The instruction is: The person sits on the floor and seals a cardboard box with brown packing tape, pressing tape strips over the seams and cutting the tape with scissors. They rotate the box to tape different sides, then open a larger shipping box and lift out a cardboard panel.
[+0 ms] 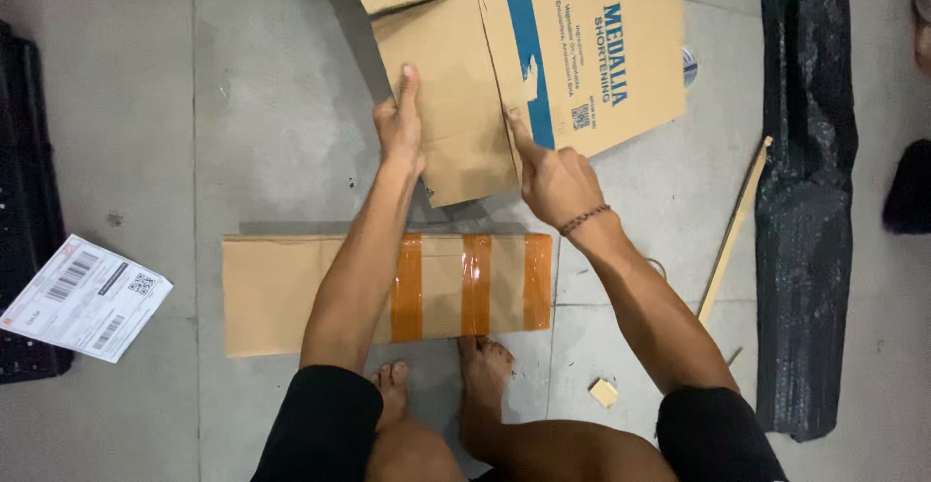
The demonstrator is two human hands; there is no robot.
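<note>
flattened brown cardboard box with a blue stripe (572,46) on the grey concrete floor (262,123), top edge cut off by the frame. left hand (400,128) gripping its flap edge, fingers closed round it; right hand (555,179) pressing a pointed finger on the fold, holding nothing. nearer the feet, taped brown cardboard piece (281,293), partly hidden by both forearms. white shipping label (82,296) left, black plastic roll (805,201) right.
</note>
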